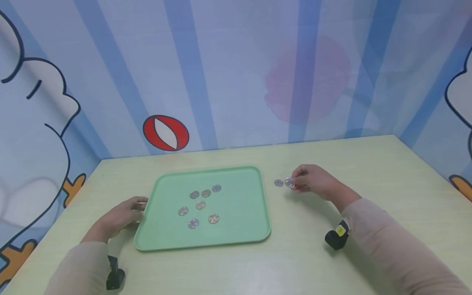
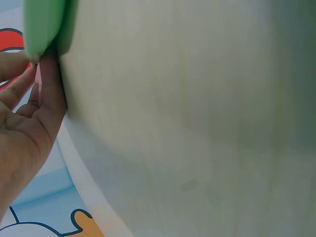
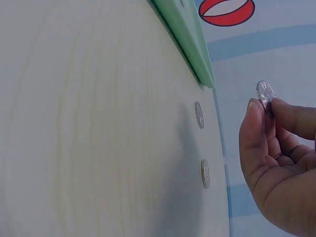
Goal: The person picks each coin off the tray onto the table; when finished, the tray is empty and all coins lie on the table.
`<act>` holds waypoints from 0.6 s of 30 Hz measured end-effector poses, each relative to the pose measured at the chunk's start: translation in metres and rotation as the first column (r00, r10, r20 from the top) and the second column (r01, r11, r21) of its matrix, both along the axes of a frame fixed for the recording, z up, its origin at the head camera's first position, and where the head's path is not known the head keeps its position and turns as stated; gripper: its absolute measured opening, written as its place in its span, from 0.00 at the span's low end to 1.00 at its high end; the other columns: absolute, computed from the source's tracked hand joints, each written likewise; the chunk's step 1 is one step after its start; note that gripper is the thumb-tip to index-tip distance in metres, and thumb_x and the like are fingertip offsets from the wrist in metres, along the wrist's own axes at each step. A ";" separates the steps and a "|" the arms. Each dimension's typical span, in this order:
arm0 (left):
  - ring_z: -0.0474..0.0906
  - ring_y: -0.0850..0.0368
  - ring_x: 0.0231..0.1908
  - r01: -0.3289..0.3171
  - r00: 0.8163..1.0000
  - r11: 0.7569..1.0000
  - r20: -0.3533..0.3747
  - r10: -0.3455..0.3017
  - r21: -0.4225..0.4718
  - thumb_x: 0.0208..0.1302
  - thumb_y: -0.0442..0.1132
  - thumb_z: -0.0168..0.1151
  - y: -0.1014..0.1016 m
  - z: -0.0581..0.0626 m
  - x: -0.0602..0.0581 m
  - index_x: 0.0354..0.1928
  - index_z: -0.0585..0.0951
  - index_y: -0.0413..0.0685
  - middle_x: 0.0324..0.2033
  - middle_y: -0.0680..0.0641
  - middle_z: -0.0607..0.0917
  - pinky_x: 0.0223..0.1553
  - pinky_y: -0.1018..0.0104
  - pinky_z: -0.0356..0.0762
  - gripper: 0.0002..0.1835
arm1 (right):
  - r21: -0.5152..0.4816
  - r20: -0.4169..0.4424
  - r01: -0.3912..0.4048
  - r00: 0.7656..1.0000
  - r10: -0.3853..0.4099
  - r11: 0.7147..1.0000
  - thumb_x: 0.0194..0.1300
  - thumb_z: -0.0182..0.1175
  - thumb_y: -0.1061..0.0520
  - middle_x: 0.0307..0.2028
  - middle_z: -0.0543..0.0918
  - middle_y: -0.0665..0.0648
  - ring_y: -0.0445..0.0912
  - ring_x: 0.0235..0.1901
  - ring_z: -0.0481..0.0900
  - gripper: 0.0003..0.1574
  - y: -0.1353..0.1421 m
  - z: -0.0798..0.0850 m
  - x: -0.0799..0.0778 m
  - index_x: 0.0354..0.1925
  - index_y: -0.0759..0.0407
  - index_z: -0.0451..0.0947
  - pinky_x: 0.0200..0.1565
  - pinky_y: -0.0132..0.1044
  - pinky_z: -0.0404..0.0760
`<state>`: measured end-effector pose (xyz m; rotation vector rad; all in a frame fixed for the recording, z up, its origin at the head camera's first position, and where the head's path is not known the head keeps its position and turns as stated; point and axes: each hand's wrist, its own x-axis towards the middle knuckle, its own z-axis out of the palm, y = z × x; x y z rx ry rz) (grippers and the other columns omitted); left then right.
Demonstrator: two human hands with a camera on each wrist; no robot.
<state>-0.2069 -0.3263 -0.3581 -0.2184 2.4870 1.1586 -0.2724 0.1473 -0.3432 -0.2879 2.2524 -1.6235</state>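
Observation:
My right hand (image 1: 313, 180) pinches a silver coin (image 3: 266, 95) by its lower edge, between thumb and finger. The coin stands tilted above the table. Another coin (image 1: 278, 183) lies flat on the table just left of that hand. The right wrist view shows a further coin (image 3: 205, 174) on the table, hidden behind the hand in the head view. My left hand (image 1: 119, 215) holds the left rim of a light green tray (image 1: 243, 225), with the thumb low and a finger at the edge. Several coins (image 1: 200, 205) lie spread over the tray's middle.
The pale wooden table (image 1: 295, 262) runs back to a blue-striped backdrop (image 1: 236, 82) with cartoon drawings. Backdrop panels also rise along both sides. A small black device (image 1: 336, 237) hangs at the right wrist, another (image 1: 115, 276) at the left.

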 end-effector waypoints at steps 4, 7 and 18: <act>0.62 0.37 0.51 0.004 1.000 1.000 -0.009 -0.004 -0.001 0.52 0.28 0.46 0.000 0.000 0.000 0.61 0.53 0.35 0.56 0.30 0.59 0.47 0.47 0.67 0.31 | 0.011 -0.003 0.009 1.000 -0.009 1.000 0.60 0.48 0.65 0.35 0.74 0.61 0.44 0.32 0.75 0.10 0.013 0.000 0.001 0.38 0.73 0.64 0.39 0.36 0.77; 0.62 0.37 0.51 0.002 1.000 1.000 -0.008 -0.002 0.001 0.52 0.28 0.46 0.001 0.000 0.000 0.60 0.53 0.35 0.56 0.30 0.59 0.47 0.47 0.67 0.31 | 0.015 0.001 0.016 1.000 -0.016 1.000 0.60 0.48 0.65 0.37 0.74 0.62 0.43 0.32 0.75 0.11 0.021 -0.001 0.000 0.39 0.74 0.64 0.39 0.35 0.77; 0.62 0.37 0.51 -0.006 1.000 1.000 0.000 0.006 0.004 0.52 0.27 0.46 0.001 0.001 0.000 0.60 0.53 0.34 0.55 0.30 0.59 0.48 0.47 0.67 0.31 | 0.047 -0.003 0.059 0.998 -0.059 0.997 0.60 0.49 0.63 0.34 0.74 0.59 0.42 0.31 0.74 0.13 0.045 -0.004 -0.004 0.40 0.74 0.63 0.38 0.35 0.78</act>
